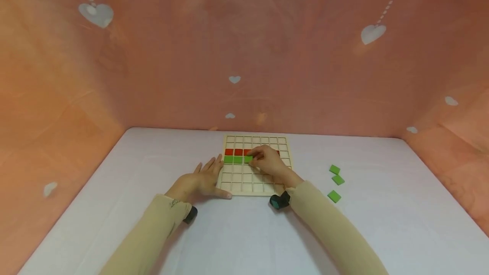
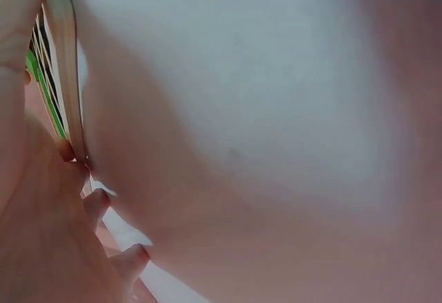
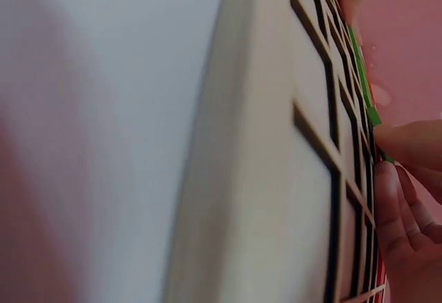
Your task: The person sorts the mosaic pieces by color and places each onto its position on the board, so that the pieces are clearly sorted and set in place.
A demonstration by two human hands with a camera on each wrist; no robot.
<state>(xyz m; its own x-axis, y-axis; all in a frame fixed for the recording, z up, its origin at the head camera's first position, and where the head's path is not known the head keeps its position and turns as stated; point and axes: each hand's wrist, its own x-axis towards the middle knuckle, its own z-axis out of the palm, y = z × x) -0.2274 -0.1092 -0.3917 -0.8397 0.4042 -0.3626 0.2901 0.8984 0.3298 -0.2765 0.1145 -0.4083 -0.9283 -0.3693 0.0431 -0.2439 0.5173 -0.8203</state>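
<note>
Board lies beneath my right hand, which pinches a green tile, and against my left hand, spread wide.

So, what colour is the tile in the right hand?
Green; the tile shows best in the head view.

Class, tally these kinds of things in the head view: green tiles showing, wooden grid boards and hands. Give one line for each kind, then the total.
Green tiles: 6 (3 loose on the table, 3 at the board)
Wooden grid board: 1
Left hand and right hand: 2
Total: 9
</note>
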